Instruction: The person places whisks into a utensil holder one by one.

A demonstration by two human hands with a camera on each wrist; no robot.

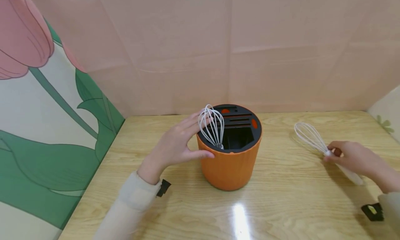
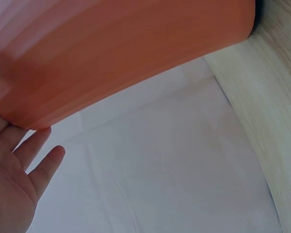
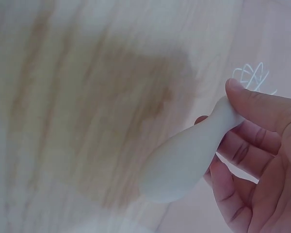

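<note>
An orange utensil holder (image 1: 229, 167) with a black slotted top stands upright on the wooden table. A whisk with white wires (image 1: 212, 129) stands in it at the left side, its handle hidden inside. My left hand (image 1: 176, 141) rests against the holder's left rim, thumb along the front and fingers reaching behind the whisk. In the left wrist view its fingertips touch the orange wall (image 2: 121, 58), with the little finger apart. Off to the right, my right hand (image 1: 356, 158) pinches a second white whisk (image 1: 310, 137) at its neck; the rounded handle (image 3: 184, 162) slopes down toward me.
The holder's top has a large square compartment (image 1: 239, 137), several narrow slots and small red-orange openings. A pinkish sheet (image 1: 175, 52) hangs behind the wooden table (image 1: 281, 198). On the left is a panel with a printed flower (image 1: 56, 163).
</note>
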